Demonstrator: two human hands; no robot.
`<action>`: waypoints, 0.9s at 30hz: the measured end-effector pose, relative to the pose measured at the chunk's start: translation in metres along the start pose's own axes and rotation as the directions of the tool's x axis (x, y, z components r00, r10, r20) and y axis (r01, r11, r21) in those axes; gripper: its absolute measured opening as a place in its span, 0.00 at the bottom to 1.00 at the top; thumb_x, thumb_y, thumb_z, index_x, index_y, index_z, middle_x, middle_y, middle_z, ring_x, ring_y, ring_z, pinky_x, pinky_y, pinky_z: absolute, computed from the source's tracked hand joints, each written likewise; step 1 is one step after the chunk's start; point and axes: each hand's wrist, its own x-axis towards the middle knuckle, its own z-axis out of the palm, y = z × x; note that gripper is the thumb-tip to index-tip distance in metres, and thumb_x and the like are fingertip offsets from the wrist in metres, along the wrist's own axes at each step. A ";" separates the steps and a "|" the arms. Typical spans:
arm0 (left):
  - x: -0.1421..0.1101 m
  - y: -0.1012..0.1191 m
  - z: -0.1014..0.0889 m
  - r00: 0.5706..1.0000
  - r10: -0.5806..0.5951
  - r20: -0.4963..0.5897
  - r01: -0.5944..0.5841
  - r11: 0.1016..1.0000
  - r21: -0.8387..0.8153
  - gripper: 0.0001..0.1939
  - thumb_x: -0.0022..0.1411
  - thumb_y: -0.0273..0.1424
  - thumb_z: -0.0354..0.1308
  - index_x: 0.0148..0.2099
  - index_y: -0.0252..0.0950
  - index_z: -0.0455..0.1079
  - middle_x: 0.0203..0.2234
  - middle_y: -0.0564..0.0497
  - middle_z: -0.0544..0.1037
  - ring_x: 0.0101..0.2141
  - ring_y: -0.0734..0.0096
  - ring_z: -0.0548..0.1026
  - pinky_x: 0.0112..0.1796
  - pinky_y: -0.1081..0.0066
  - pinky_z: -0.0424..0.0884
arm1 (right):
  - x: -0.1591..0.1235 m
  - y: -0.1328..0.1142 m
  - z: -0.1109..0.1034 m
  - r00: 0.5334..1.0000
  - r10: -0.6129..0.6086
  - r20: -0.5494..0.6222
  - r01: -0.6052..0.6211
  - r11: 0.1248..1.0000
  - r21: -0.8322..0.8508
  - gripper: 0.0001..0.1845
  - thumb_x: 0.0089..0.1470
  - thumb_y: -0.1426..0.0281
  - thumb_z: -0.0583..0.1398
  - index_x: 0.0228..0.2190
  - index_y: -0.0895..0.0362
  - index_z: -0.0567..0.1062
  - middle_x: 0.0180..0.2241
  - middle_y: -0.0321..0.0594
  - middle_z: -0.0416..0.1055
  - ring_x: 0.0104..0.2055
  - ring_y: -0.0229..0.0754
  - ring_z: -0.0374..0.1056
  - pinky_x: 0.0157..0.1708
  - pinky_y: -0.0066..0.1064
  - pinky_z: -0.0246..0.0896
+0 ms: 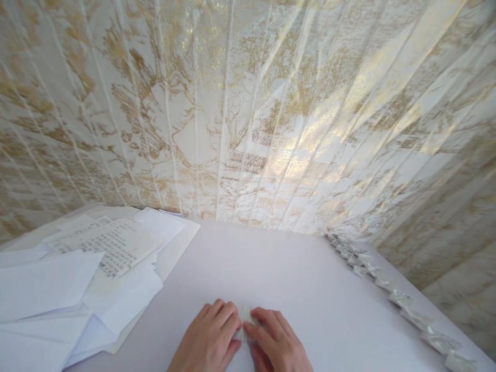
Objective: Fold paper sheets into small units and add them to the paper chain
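Observation:
At the near edge of the view, both hands work close together on a small piece of white paper [244,316] lying on the table. My left hand [211,333] has its fingers curled down, with thumb and fingertips at the paper's left side. From the right, my right hand [277,341] grips the other side, fingers bent and thumb tucked below. Only a narrow strip of the paper shows between the hands. The rest is covered by the fingers, so its exact folded shape cannot be made out.
A loose pile of white sheets [42,284] spreads over the table's left side, with a page of handwriting [116,248] on top. Several small folded paper pieces [403,298] form a row along the right edge. Gold-patterned curtain-like fabric [217,119] hangs behind the pale table [248,258].

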 end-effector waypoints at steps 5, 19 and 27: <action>-0.001 -0.003 0.006 0.996 0.077 -0.045 -0.073 0.993 0.095 0.11 0.58 0.18 0.56 0.38 0.40 0.69 0.38 0.53 0.76 0.39 0.62 0.72 0.40 0.64 0.68 | 0.003 -0.004 0.021 0.992 0.058 -0.110 -0.056 0.998 0.023 0.15 0.53 0.73 0.56 0.43 0.54 0.73 0.40 0.46 0.73 0.36 0.47 0.70 0.34 0.35 0.73; -0.002 0.010 -0.001 0.993 0.105 -0.045 -0.093 0.970 0.224 0.10 0.58 0.19 0.55 0.39 0.39 0.71 0.36 0.52 0.76 0.36 0.63 0.73 0.38 0.63 0.67 | 0.004 -0.004 0.007 0.998 0.056 0.019 -0.055 0.996 -0.068 0.13 0.55 0.76 0.57 0.42 0.52 0.73 0.43 0.42 0.74 0.38 0.46 0.70 0.37 0.34 0.68; -0.002 0.002 0.019 0.954 0.205 -0.218 -0.145 0.954 0.263 0.09 0.57 0.18 0.57 0.33 0.38 0.69 0.30 0.55 0.74 0.30 0.66 0.69 0.34 0.64 0.60 | 0.015 -0.013 0.000 0.992 -0.025 -0.124 0.012 0.995 -0.102 0.11 0.62 0.74 0.52 0.37 0.54 0.74 0.38 0.42 0.76 0.32 0.43 0.69 0.33 0.32 0.62</action>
